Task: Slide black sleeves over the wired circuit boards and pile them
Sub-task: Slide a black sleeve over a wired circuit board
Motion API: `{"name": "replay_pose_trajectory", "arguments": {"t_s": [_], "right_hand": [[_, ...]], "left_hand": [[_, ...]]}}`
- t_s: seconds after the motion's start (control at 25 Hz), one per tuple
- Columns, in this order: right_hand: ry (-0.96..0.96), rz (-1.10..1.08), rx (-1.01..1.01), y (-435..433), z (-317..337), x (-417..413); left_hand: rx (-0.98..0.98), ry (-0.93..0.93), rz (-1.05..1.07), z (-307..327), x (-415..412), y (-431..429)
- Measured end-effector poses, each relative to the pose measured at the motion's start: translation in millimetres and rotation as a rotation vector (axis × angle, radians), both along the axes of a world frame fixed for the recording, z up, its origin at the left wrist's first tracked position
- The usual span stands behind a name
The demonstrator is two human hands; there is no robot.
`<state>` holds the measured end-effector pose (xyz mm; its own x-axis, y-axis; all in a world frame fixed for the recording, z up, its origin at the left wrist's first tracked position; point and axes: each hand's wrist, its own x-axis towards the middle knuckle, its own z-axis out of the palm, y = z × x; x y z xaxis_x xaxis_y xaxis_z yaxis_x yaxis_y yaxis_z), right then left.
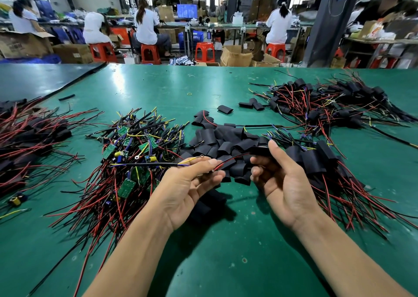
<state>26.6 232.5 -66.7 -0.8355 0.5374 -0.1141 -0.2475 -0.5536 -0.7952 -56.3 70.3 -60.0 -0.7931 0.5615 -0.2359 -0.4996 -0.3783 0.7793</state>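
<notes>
On the green work table (203, 84) the job stood somewhere in its middle, with one unit in hand. The left hand (192, 184) had its thumb and curled fingers pinched on a wire lead bundle (144, 164), whose black, yellow and blue strands trailed out to the left. The right hand (283, 183) gripped a black sleeve (260, 150) between thumb and fingertips. A red wire (230, 161) and a black one ran from the left-hand pinch into that sleeve. The board itself was hidden, so I could not tell whether it sat fully inside or only partway. By my reading, this piece was at the sliding-on step and had not yet been laid on a pile. Much was already done. A pile of sleeved boards (316, 158) lay just beside the right hand, a larger pile of finished units (328, 109) lay farther back on the right, and another dark pile with red wires (29, 138) lay at the left edge, though blur kept me from being sure all of those were finished. Much was also left. A thick heap of bare green circuit boards (129, 158), with capacitors and tangled wires showing, sat just left of the hands. A stock of loose empty sleeves (226, 144) lay behind the hands, between the heap and the near finished pile. Judging by that heap, many more boards were waiting for sleeves.
</notes>
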Motion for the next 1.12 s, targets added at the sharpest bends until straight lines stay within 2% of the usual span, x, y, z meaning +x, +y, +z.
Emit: {"name": "replay_pose_trajectory", "arguments": {"t_s": [0.12,0.24,0.56,0.92,1.12], "right_hand": [[-0.001,0.017,-0.068,2,-1,1],[0.009,0.059,-0.096,4,-1,2],[-0.027,0.249,0.082,-9,-8,0],[-0.004,0.198,0.081,-10,-10,-1],[-0.025,0.139,0.16,-14,-9,-1]], "left_hand": [[0.103,-0.056,-0.099,0,0,-2],[0.092,0.005,-0.117,-1,2,1],[-0.042,0.191,-0.155,-2,10,5],[-0.11,0.238,-0.031,-4,9,4],[-0.143,0.252,-0.001,-6,9,6]]}}
